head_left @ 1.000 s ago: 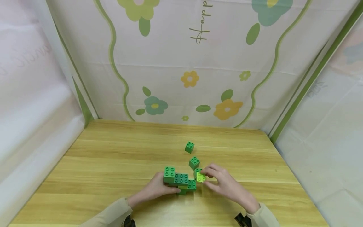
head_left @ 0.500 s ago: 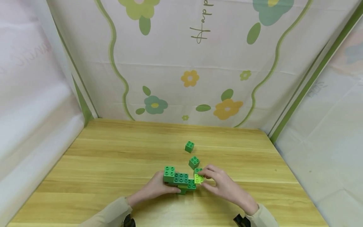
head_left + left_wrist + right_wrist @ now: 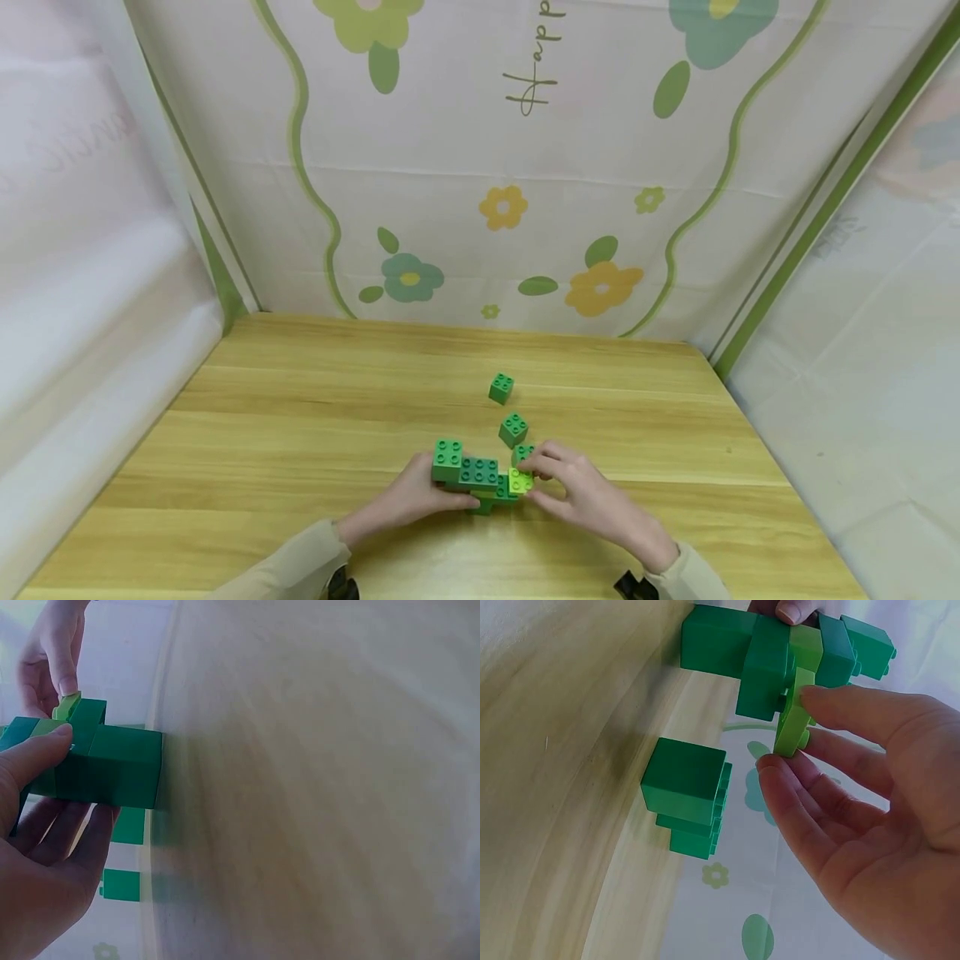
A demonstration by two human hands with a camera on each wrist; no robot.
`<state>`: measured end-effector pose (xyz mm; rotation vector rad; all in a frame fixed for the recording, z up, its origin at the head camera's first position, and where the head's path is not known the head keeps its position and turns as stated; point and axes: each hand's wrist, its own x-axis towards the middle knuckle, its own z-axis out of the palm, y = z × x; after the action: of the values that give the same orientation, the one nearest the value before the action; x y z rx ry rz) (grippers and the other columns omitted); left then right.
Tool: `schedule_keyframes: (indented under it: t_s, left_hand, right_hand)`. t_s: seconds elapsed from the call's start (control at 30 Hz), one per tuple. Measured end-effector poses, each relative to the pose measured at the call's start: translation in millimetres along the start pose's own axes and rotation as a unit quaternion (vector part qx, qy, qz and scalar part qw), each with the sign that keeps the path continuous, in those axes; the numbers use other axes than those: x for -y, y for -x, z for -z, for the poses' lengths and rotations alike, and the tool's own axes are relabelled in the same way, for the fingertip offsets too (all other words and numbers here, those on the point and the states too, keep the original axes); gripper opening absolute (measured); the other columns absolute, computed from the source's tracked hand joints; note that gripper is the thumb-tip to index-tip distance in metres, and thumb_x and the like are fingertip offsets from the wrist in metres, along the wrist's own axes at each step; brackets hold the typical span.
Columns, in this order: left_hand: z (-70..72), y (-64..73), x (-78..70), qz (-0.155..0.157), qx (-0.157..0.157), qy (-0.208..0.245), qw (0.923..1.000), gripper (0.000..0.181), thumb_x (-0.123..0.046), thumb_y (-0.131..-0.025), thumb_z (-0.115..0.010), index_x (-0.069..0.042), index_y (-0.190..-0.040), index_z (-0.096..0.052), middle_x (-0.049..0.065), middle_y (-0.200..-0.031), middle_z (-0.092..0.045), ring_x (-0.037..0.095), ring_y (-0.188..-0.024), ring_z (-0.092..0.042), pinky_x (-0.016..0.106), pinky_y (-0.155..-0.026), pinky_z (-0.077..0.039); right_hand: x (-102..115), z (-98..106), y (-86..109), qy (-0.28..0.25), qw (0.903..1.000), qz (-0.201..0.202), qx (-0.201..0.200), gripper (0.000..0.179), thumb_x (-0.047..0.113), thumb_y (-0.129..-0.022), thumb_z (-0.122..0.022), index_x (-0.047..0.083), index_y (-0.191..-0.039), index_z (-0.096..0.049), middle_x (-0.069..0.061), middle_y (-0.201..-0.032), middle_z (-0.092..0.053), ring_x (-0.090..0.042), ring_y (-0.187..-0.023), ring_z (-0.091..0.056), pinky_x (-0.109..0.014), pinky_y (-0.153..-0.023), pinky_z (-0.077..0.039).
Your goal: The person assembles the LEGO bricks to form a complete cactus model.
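Observation:
My left hand [image 3: 412, 493] grips a built-up stack of green toy bricks [image 3: 478, 472], its thumb along the near side. The stack steps up from a low brick at the right to a tall one at the left, with a thin lime layer inside. Between thumb and fingers my right hand [image 3: 581, 492] pinches a thin lime brick [image 3: 521, 481], studs upward. In the right wrist view this lime brick [image 3: 791, 724] stands right at the studs of the stack's dark green end brick [image 3: 765, 671]. The left wrist view shows the stack's underside brick [image 3: 120, 769] and the left fingers beneath.
Beyond the hands, loose green bricks lie on the wooden table [image 3: 337, 400]: a far one [image 3: 501, 388], a middle one [image 3: 513, 429], and a near one [image 3: 523, 454] partly behind the right fingers. A flowered white cloth [image 3: 450, 150] rises at the table's back edge.
My right hand has moved left and slightly nearer with the lime brick, which now overlaps the stack's right end brick. The left hand and stack have stayed in place.

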<state>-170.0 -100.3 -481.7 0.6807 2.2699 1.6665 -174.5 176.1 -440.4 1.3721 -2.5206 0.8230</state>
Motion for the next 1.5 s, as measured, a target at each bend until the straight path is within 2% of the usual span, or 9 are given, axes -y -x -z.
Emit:
schedule_keyframes:
  t_s: [0.57, 0.97, 1.3, 1.5]
  left_hand:
    - [-1.4, -0.1, 1.0, -0.002, -0.005, 0.019, 0.9998, 0.045, -0.019, -0.080, -0.083, -0.012, -0.122, -0.067, 0.007, -0.118, -0.074, 0.008, -0.105, -0.070, 0.018, -0.093, -0.053]
    - [-1.7, -0.5, 2.1, -0.010, -0.007, 0.016, 0.9998, 0.045, -0.020, -0.080, -0.083, -0.012, -0.121, -0.067, 0.007, -0.117, -0.074, 0.009, -0.105, -0.070, 0.019, -0.093, -0.053]
    - [-2.4, -0.6, 0.2, -0.004, -0.013, 0.007, 0.9999, 0.045, -0.020, -0.079, -0.084, -0.012, -0.121, -0.067, 0.007, -0.117, -0.074, 0.011, -0.106, -0.070, 0.019, -0.093, -0.053]
    - [-2.9, -1.0, 2.7, -0.007, -0.020, -0.007, 0.9997, 0.047, -0.021, -0.078, -0.084, -0.012, -0.121, -0.066, 0.006, -0.117, -0.074, 0.013, -0.107, -0.070, 0.020, -0.094, -0.053]
  right_hand:
    - [-0.2, -4.3, -0.2, -0.014, 0.9997, -0.005, 0.019, 0.034, 0.008, -0.084, -0.075, 0.005, -0.116, -0.065, -0.004, -0.105, -0.066, -0.011, -0.084, -0.065, -0.023, -0.073, -0.060]
    - [3.8, -1.7, -2.7, -0.015, 0.9977, -0.045, 0.048, 0.033, 0.010, -0.084, -0.075, 0.006, -0.115, -0.066, -0.004, -0.106, -0.066, -0.007, -0.085, -0.065, -0.021, -0.073, -0.060]
    - [3.9, 1.5, -5.9, -0.026, 0.9949, -0.064, 0.074, 0.031, 0.010, -0.086, -0.072, 0.006, -0.116, -0.068, -0.005, -0.106, -0.066, -0.018, -0.084, -0.069, -0.022, -0.072, -0.060]
    - [3.1, 0.4, -6.9, -0.022, 0.9959, -0.059, 0.065, 0.030, 0.009, -0.085, -0.073, 0.006, -0.114, -0.068, -0.004, -0.104, -0.065, -0.016, -0.083, -0.068, -0.021, -0.071, -0.059]
